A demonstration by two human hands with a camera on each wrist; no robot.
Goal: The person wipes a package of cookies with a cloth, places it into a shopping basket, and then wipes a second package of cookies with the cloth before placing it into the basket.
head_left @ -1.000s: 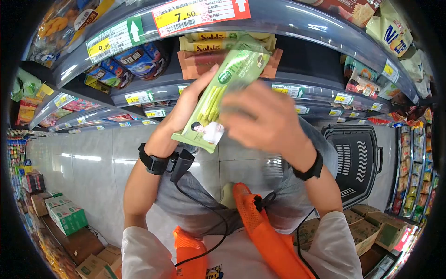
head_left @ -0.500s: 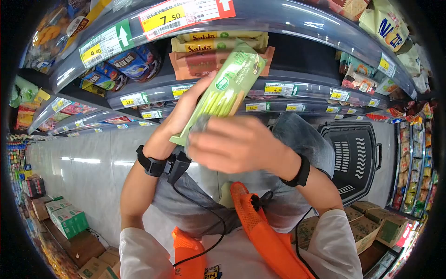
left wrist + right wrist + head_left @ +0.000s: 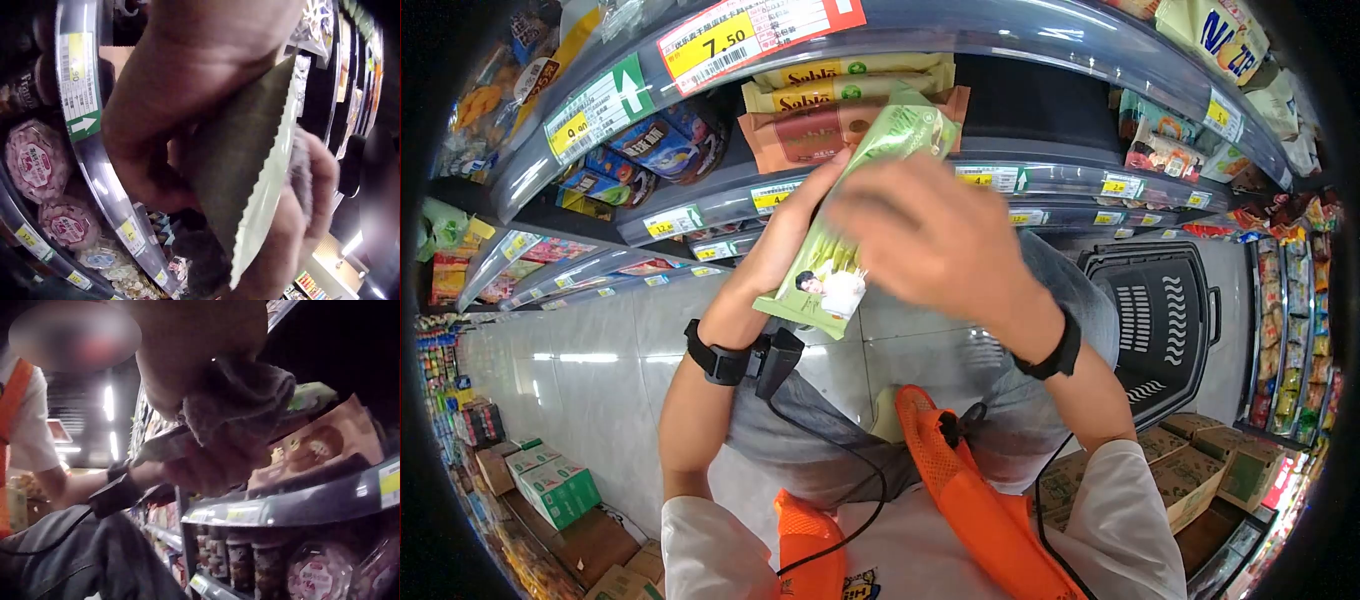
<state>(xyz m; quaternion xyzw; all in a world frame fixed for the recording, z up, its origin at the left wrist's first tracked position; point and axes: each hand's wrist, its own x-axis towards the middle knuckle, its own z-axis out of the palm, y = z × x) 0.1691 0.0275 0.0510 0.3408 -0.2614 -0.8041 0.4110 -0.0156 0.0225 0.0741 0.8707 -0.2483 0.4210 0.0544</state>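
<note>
My left hand (image 3: 793,228) grips a long green snack packet (image 3: 825,295) from its left side, tilted with its top toward the shelf. The packet's front, with pictures of green sticks and a person, faces up. Over its middle is my right hand (image 3: 945,235), slightly blurred, with bent fingers. In the right wrist view that hand holds a crumpled grey cloth (image 3: 234,403) against the packet. The left wrist view shows the packet's crimped end (image 3: 265,194), with the right hand's fingers (image 3: 322,181) and some of the cloth beyond it.
Brown and yellow Sablé packets (image 3: 795,138) stand on the shelf just behind the green packet. Price-tagged shelf rails (image 3: 1060,75) curve across the front. A black basket (image 3: 1195,320) sits on the floor at right. Cardboard boxes (image 3: 1190,475) lie behind it.
My right hand with the cloth swept down to the packet's lower end, then back up over its middle. The left hand kept its hold, and the packet drifted slightly left in view.
</note>
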